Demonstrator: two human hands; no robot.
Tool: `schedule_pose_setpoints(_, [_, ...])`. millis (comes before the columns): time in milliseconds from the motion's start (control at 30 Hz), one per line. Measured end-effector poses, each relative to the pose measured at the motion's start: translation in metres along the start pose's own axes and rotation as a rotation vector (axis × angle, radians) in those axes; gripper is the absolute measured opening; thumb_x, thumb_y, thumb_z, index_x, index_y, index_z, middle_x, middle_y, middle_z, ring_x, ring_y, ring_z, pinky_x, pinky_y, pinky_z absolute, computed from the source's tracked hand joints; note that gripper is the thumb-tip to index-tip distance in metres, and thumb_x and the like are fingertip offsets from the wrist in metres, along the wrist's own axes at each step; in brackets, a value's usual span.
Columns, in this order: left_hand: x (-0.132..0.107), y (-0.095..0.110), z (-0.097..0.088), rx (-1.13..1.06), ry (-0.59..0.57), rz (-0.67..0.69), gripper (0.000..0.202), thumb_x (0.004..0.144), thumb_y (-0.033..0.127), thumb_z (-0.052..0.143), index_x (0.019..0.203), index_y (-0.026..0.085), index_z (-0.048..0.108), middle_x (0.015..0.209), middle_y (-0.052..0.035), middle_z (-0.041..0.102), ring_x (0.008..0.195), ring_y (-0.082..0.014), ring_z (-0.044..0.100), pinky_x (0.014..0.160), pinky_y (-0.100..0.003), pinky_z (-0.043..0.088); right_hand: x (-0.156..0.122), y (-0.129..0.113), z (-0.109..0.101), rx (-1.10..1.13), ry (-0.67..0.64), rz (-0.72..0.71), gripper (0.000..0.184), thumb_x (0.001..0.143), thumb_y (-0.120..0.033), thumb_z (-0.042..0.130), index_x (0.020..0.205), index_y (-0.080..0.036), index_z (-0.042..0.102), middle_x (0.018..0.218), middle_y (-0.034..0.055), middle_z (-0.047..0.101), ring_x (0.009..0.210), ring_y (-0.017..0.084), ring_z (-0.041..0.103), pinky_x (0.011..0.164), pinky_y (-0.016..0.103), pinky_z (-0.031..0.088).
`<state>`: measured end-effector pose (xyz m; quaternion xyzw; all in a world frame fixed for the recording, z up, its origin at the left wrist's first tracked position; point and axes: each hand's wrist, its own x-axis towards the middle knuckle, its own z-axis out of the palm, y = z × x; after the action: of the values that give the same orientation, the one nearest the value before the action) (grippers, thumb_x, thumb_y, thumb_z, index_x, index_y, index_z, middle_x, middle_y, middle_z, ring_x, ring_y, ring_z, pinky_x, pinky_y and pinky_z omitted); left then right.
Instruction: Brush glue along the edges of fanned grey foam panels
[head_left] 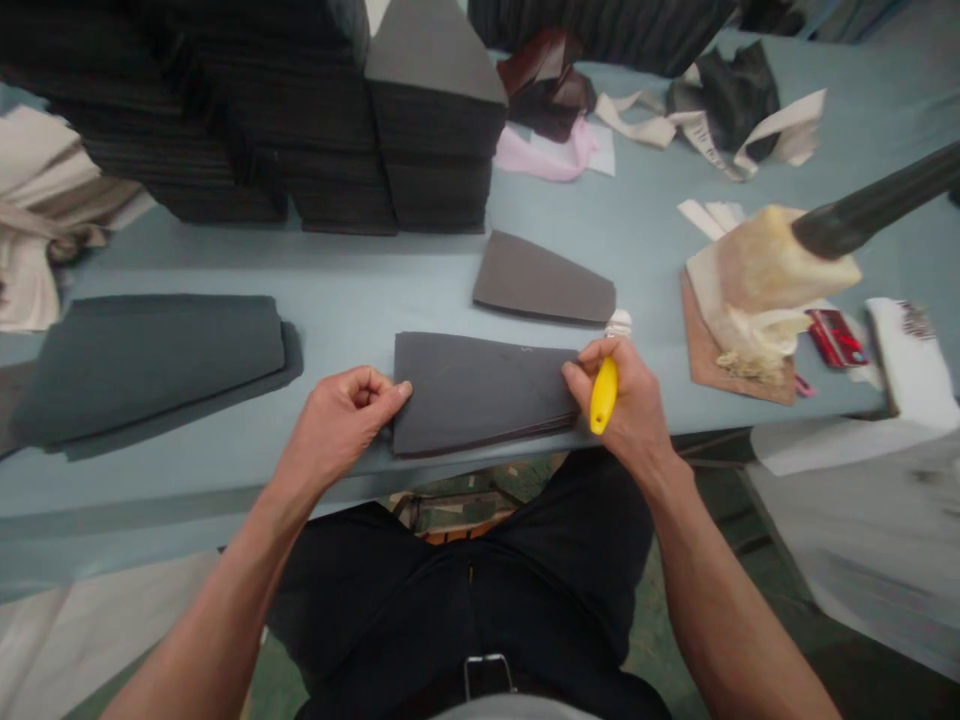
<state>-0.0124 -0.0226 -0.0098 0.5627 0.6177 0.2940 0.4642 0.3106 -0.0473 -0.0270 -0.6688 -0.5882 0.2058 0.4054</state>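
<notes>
A small stack of dark grey tapered fabric panels (480,395) lies at the table's front edge, its wide end to the left. My left hand (341,410) pinches the left edge of the stack between thumb and fingers. At the narrow right end, my right hand (626,400) has its thumb and fingertips on the panels. Held in that same hand is a tool with a yellow handle (603,398); a whitish end pokes out beyond the fingers, its kind unclear. Just behind the stack rests a brownish-grey tapered panel (544,278).
Tall piles of dark panels (435,130) stand at the back. More dark green-grey panels (157,365) lie at left. On the right are a yellowish block (769,260) with a dark bar, and a red packet (836,338). Fabric scraps (551,150) lie behind.
</notes>
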Motion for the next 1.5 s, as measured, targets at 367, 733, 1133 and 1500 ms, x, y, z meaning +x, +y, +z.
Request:
schedule_pose_setpoints(367, [0.0,0.011,-0.003,0.113,0.022,-0.041,0.055,0.074,0.073,0.079,0.058,0.022,0.064,0.053,0.0017,0.055,0.052,-0.0127,0.042,0.048,-0.023,0.03,0.002,0.0,0.001,0.041,-0.029,0.039,0.024,0.091,-0.044,0.069,0.097,-0.024,0.056,0.075,-0.0058,0.057,0.061,0.012,0.052,0.064,0.029,0.042])
schedule_pose_setpoints(733, [0.004,0.017,0.003,0.196,0.08,-0.167,0.054,0.056,0.077,0.07,0.055,0.023,0.062,0.051,0.0025,0.051,0.051,-0.0112,0.039,0.049,-0.023,0.028,0.003,-0.006,-0.006,0.106,-0.039,0.004,0.023,0.09,-0.042,0.07,0.093,-0.024,0.055,0.071,-0.0071,0.053,0.059,0.011,0.046,0.062,0.027,0.039])
schedule_pose_setpoints(1133, [0.002,0.02,0.004,0.165,0.109,-0.194,0.054,0.054,0.075,0.071,0.057,0.022,0.062,0.053,0.0032,0.051,0.054,-0.0101,0.039,0.052,-0.022,0.027,-0.003,-0.001,-0.004,0.016,-0.017,0.012,0.022,0.09,-0.043,0.068,0.097,-0.023,0.06,0.072,-0.0055,0.058,0.059,0.012,0.05,0.063,0.027,0.04])
schedule_pose_setpoints(1500, [0.004,0.017,0.005,0.168,0.108,-0.209,0.054,0.054,0.075,0.071,0.058,0.022,0.064,0.054,0.0021,0.054,0.053,-0.0107,0.04,0.05,-0.022,0.028,-0.008,0.014,0.005,0.01,0.017,0.032,0.026,0.094,-0.049,0.068,0.096,-0.025,0.059,0.071,-0.0054,0.06,0.058,0.013,0.052,0.064,0.027,0.043])
